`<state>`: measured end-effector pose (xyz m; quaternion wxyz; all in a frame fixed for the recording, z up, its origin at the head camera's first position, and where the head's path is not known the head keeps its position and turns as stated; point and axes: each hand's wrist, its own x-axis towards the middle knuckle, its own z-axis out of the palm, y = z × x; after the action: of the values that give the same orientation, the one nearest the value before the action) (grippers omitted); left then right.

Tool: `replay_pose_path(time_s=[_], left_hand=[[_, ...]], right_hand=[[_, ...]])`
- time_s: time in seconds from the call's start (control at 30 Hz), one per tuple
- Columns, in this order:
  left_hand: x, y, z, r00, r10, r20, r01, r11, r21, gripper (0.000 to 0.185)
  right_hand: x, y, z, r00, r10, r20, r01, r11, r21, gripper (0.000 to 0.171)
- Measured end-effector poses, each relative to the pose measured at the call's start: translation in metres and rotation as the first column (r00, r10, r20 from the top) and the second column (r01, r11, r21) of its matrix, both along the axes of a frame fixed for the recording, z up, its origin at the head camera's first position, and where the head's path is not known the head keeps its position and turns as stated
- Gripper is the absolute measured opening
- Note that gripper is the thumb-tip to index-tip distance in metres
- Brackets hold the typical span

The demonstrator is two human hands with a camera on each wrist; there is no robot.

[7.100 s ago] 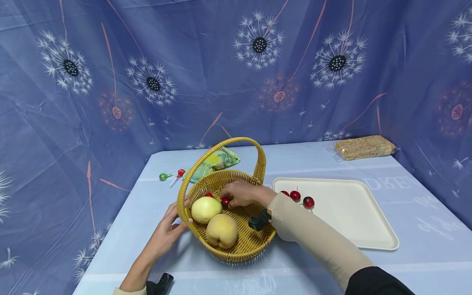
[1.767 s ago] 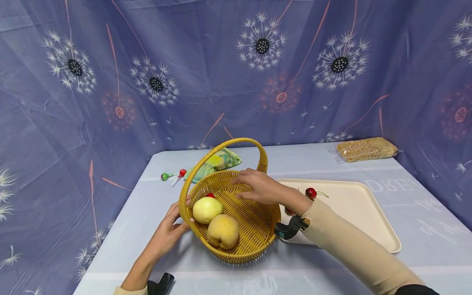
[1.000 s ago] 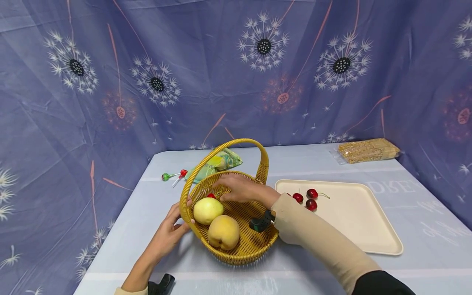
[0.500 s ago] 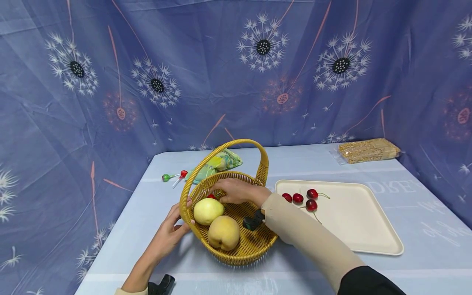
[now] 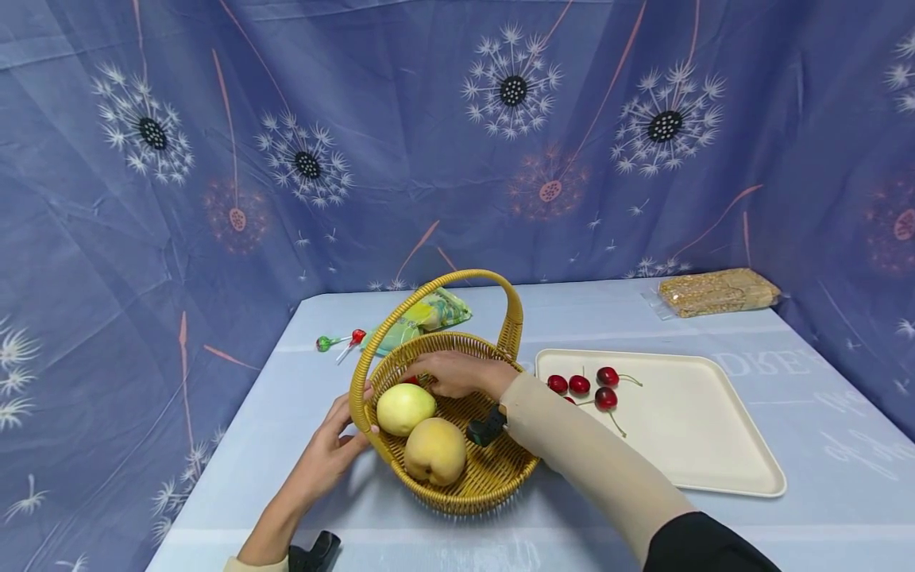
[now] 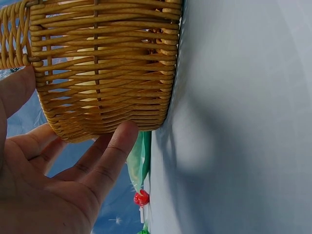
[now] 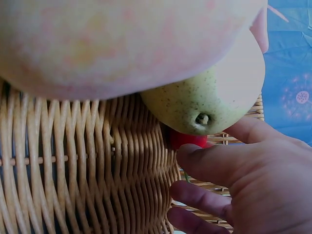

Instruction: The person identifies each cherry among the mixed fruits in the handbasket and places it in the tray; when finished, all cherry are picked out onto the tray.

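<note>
A woven basket [image 5: 493, 469] with a hoop handle holds a pale green pear [image 5: 405, 408], a peach [image 5: 434, 450] and a red cherry [image 5: 411, 380]. My right hand [image 5: 427, 378] reaches into the basket behind the pear. In the right wrist view its fingertips [image 7: 195, 163] lie just below the cherry [image 7: 187, 140], under the pear [image 7: 219, 102], and do not close round it. My left hand [image 5: 355, 417] rests on the basket's left rim, its straight fingers [image 6: 109, 158] against the woven wall [image 6: 102, 73].
A cream tray [image 5: 686, 445] right of the basket carries several stemmed cherries [image 5: 579, 385]. Behind the basket lie a green packet [image 5: 422, 316] and lollipops [image 5: 336, 342]. A bag of grain bars [image 5: 715, 291] sits at the far right. Blue cloth walls enclose the table.
My right hand came back from the tray into the basket and slid left toward the cherry behind the pear. One more cherry lies on the tray. The left hand stayed put.
</note>
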<state>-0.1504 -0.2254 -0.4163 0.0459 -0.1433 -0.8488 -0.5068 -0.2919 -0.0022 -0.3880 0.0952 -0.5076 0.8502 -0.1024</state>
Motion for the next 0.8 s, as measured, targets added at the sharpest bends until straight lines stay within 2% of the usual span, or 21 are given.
replay_pose_path(time_s=[0.13,0.4,0.63,0.8], left_hand=[[0.000,0.000,0.000,1.000,0.001,0.001,-0.001,1.000,0.002,0.059],[-0.001,0.000,0.000,1.000,0.000,0.008,0.000,1.000,0.016,0.059],[-0.001,-0.001,0.000,1.000,-0.007,-0.009,0.007,1.000,0.016,0.060],[-0.001,0.000,-0.001,1.000,-0.004,-0.005,0.004,1.000,0.018,0.060]], right_hand=[[0.000,-0.002,0.001,1.000,0.006,0.011,-0.006,1.000,0.017,0.056],[0.001,-0.003,0.000,0.998,-0.036,0.048,0.034,0.998,0.052,0.048],[0.000,0.004,-0.001,0.996,-0.088,0.020,0.085,0.990,0.112,0.044],[0.001,0.006,-0.002,0.996,-0.091,0.020,0.089,0.990,0.107,0.041]])
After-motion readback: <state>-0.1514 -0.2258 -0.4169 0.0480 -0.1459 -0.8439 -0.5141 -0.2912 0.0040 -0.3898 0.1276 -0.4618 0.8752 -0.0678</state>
